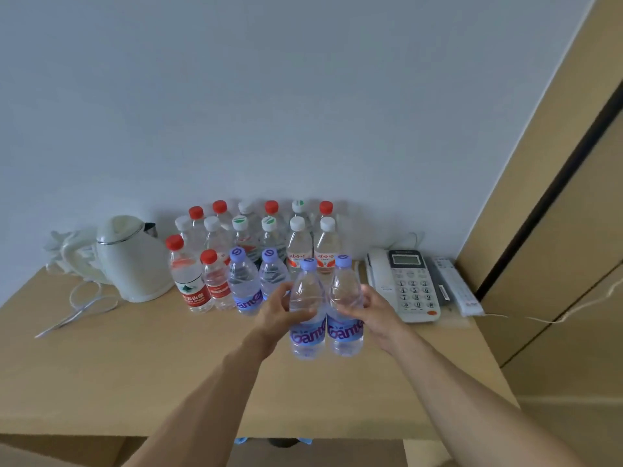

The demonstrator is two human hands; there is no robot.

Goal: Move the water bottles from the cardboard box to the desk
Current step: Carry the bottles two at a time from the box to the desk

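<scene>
Two clear water bottles with purple caps and purple labels stand upright side by side over the wooden desk (135,372). My left hand (278,310) grips the left bottle (307,311) at mid-height. My right hand (372,310) grips the right bottle (345,308) the same way. Whether their bases touch the desk I cannot tell. Behind them stand several more bottles (249,251) in rows against the wall, with red, white and purple caps. The cardboard box is out of view.
A white electric kettle (129,259) with its loose cord stands at the back left. A desk telephone (406,284) and a white remote (456,288) lie at the right. A tan wooden panel (556,197) rises beside the desk's right end.
</scene>
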